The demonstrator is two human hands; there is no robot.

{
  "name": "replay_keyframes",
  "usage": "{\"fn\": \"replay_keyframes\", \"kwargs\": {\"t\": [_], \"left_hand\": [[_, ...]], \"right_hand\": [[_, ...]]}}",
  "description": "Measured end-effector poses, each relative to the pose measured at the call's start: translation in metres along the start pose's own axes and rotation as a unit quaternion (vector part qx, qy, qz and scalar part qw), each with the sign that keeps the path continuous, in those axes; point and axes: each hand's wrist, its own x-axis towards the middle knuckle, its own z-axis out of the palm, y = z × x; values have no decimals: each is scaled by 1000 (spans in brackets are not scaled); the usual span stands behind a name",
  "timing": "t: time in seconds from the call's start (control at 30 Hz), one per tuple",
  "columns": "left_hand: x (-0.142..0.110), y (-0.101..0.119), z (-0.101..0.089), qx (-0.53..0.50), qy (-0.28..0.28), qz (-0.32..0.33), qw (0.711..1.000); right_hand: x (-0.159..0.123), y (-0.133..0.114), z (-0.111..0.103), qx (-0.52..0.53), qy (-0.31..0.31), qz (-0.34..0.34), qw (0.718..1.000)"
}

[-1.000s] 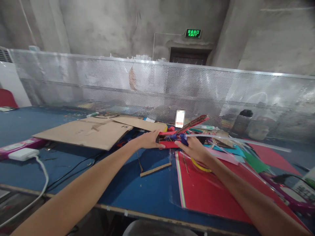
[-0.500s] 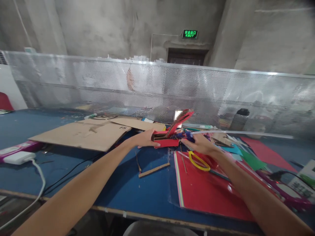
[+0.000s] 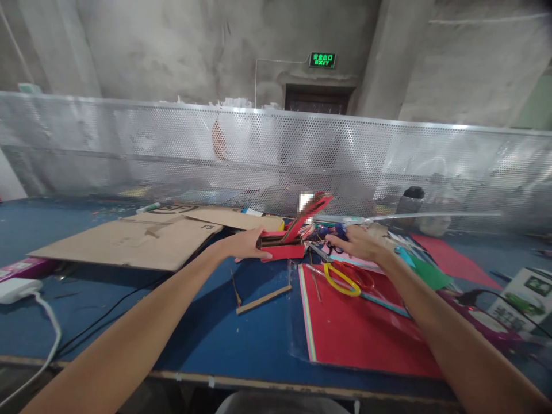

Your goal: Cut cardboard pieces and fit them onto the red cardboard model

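Note:
My left hand (image 3: pixel 244 245) grips the left end of a small red-covered cardboard box (image 3: pixel 284 252), its thumb on the near side. The box's flap (image 3: pixel 308 217) stands tilted up to the right, with brown corrugated edges showing. To the right of the box, my right hand (image 3: pixel 357 244) is closed around a dark blue glue gun (image 3: pixel 338 231). A long clear glue stick (image 3: pixel 425 217) juts out behind it to the right. The nozzle end is hard to make out against the clutter beyond the box.
Yellow-handled scissors (image 3: pixel 345 282) lie on a pack of red paper (image 3: pixel 366 339). A cardboard strip (image 3: pixel 264 300) rests near the box, flat cardboard sheets (image 3: pixel 125 238) to the left. At the back stand a bottle (image 3: pixel 409 201) and a perforated metal screen (image 3: pixel 250 144).
My right hand has drawn the glue gun a little to the right, away from the box. The left hand keeps its grip on the box. The whole view has shifted slightly.

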Motion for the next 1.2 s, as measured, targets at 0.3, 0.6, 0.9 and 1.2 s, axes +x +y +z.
{"fn": "replay_keyframes", "kwargs": {"t": [0.3, 0.6, 0.9, 1.2], "left_hand": [[-2, 3, -1, 0, 8, -1, 1000], [-1, 3, -1, 1, 2, 0, 1000], [0, 2, -1, 16, 31, 21, 999], [2, -4, 0, -10, 28, 15, 999]], "right_hand": [[6, 2, 5, -46, -2, -55, 997], [8, 3, 14, -65, 44, -31, 996], [7, -1, 10, -49, 55, -30, 997], [7, -2, 9, -60, 36, -29, 997]]}}
